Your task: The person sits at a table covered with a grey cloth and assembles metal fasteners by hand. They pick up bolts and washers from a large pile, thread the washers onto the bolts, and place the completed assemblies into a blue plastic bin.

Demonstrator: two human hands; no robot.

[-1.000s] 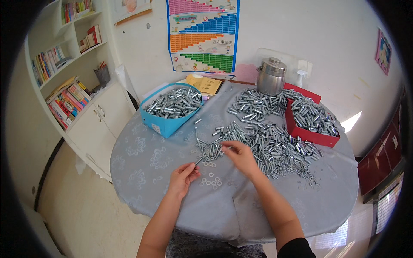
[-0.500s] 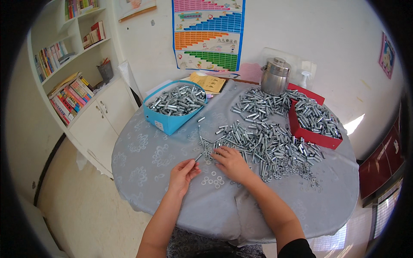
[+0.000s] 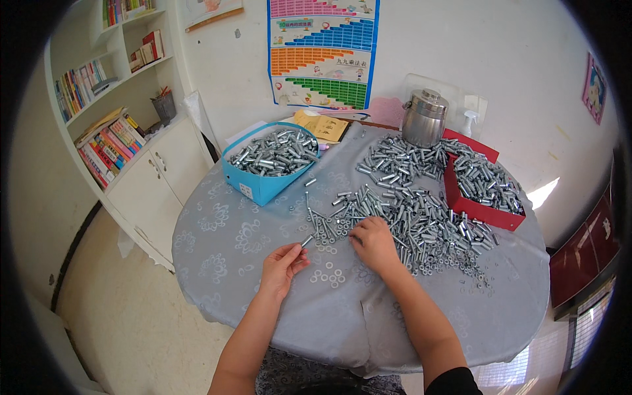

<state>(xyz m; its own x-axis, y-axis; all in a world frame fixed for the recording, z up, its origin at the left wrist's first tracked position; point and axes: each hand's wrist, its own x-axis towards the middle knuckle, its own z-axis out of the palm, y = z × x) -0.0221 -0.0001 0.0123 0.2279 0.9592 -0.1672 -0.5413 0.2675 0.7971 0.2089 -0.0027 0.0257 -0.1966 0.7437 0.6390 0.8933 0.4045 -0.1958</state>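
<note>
My left hand (image 3: 281, 266) pinches a short metal expansion bolt (image 3: 307, 241), which points up and away from the fingertips. My right hand (image 3: 374, 242) is at the left edge of the big pile of bolts and sleeves (image 3: 421, 220), fingers curled downward. Its fingertips are hidden, so whatever they grip does not show. Between the hands lie small nuts (image 3: 342, 226) and thin bolts (image 3: 318, 214). Several flat washers (image 3: 334, 278) are spread on the cloth nearer to me.
A blue basket (image 3: 260, 191) full of metal anchors stands at the back left. At the right is a red box (image 3: 487, 212), heaped with more. A steel canister (image 3: 424, 118) stands behind the pile. Grey cloth (image 3: 224, 276) covers the round table.
My right hand has moved right, away from the left hand, uncovering nuts and bolts. My left hand stays nearly in place with the bolt. The view has shifted slightly.
</note>
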